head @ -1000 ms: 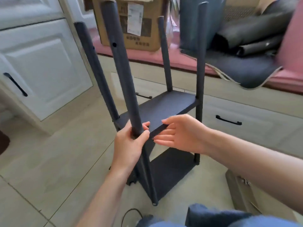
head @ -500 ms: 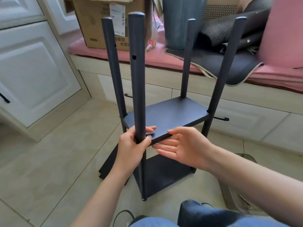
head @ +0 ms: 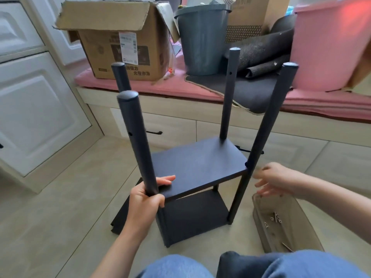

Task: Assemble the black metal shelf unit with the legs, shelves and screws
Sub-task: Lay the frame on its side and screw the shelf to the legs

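The black shelf unit stands on the floor with several round legs pointing up. Its upper shelf (head: 197, 165) sits between the legs and a lower shelf (head: 192, 215) lies beneath it. My left hand (head: 145, 199) grips the near left leg (head: 138, 141) at the level of the upper shelf. My right hand (head: 275, 180) hovers blurred to the right of the near right leg (head: 267, 125), fingers spread, holding nothing. Just below that hand a clear tray (head: 267, 233) holds several loose screws (head: 276, 217). Another black panel (head: 122, 217) lies on the floor behind my left hand.
A window bench with a pink cushion (head: 170, 87) runs across the back. On it stand an open cardboard box (head: 120, 43), a grey bucket (head: 202, 39), dark rolled mats (head: 261, 55) and a pink tub (head: 329, 47). White cabinet doors (head: 36, 109) are at the left. My knees fill the bottom edge.
My right hand let go of the upper shelf's front edge and moved right, above the screw tray. The view shifted, so the unit looks more upright. My left hand kept its hold on the leg.
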`<state>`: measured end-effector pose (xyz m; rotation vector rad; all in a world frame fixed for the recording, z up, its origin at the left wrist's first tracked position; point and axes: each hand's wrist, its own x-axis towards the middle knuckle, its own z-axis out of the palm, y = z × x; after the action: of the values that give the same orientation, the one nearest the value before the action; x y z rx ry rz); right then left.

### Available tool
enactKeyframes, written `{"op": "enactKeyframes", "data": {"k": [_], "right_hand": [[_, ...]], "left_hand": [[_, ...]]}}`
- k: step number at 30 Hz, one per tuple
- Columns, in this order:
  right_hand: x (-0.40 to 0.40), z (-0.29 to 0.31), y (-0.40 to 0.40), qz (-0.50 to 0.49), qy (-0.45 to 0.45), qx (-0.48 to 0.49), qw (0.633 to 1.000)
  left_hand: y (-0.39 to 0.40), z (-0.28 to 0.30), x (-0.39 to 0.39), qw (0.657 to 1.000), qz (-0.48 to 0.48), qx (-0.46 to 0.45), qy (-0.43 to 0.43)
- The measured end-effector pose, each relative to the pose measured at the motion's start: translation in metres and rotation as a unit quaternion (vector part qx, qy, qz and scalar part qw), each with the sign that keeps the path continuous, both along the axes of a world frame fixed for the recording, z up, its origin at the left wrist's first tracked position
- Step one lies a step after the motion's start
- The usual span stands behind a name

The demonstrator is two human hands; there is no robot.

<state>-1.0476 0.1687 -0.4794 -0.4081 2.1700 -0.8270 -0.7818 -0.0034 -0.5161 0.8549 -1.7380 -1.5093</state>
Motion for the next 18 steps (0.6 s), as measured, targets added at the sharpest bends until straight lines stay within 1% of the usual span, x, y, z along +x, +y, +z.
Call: {"op": "enactKeyframes", "data": {"k": [2,5,8,11,18], "right_hand": [[-0.006,0.003,0.004,-0.005,0.017,-0.039,0.999],[-0.004,0.008,-0.001,0.028,0.052,-0.131,0.99],[0.002,0.007,-0.009,0.038,0.092,-0.176,0.979],[0.005,0.006,-0.009,0.045,0.151,-0.177,0.972],[0.021,-0.001,0.019,0.041,0.216,-0.163,0.962]], "left_hand": [[-0.002,-0.001,0.004,1.0,0.002,0.005,0.001],[-0.005,-0.005,0.01,1.0,0.003,0.019,0.003],[-0.009,-0.008,0.011,1.0,0.002,0.022,0.001],[-0.013,-0.006,0.008,1.0,-0.007,0.017,-0.008],[-0.043,0.002,-0.003,0.994,-0.027,0.015,-0.103]]}}
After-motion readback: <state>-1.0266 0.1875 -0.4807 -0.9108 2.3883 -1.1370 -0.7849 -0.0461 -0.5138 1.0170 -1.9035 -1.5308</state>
